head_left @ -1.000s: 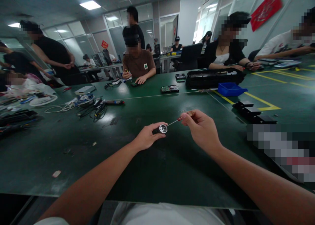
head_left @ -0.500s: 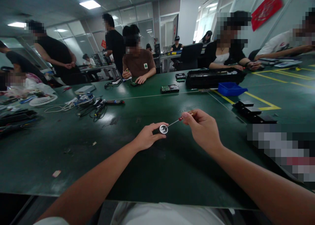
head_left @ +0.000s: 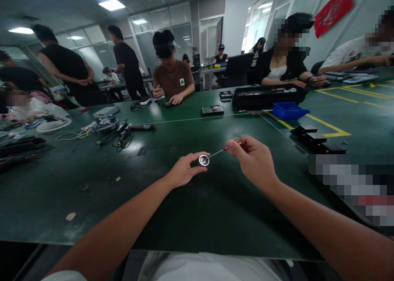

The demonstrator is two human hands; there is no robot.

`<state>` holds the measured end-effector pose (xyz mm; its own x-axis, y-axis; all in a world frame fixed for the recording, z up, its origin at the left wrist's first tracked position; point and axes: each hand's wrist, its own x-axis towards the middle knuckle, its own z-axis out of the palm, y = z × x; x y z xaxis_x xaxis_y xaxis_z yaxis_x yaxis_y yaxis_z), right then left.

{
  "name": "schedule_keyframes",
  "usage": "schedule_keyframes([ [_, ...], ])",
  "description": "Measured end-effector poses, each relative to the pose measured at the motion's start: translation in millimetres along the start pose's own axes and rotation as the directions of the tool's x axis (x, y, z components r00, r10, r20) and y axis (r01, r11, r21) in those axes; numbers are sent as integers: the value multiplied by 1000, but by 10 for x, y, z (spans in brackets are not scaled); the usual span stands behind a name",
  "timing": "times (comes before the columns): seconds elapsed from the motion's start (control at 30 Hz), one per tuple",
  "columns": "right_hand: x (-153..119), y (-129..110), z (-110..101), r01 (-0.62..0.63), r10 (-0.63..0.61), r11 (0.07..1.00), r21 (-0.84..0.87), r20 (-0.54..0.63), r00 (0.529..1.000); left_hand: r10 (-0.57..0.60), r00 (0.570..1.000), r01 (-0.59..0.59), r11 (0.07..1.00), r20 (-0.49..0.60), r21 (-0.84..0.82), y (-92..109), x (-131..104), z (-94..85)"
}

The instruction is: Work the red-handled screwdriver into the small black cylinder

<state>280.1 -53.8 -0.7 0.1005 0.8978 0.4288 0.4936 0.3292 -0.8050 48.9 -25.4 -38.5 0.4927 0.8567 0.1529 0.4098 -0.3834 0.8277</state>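
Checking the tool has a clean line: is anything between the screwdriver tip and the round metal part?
Nothing visible. The left hand pinches the round metal part; the right hand holds the screwdriver, whose tip meets the part directly.

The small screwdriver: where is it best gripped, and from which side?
Grip the screwdriver by its thicker red-brown handle end, from the right, as the right hand does. Its thin shaft slants down-left, tip at the round metal part pinched by the left hand.
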Motion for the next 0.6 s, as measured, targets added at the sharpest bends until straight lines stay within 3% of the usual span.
schedule_keyframes([
  [0.3,3,53,32,58,-60,996,65,29,998,11,1000,-11,1000,-9,15,-17,29,9],
  [0.6,-45,-6,-4,300,-299,954,8,102,949,52,999,-51,994,-10,99,-61,24,11],
])
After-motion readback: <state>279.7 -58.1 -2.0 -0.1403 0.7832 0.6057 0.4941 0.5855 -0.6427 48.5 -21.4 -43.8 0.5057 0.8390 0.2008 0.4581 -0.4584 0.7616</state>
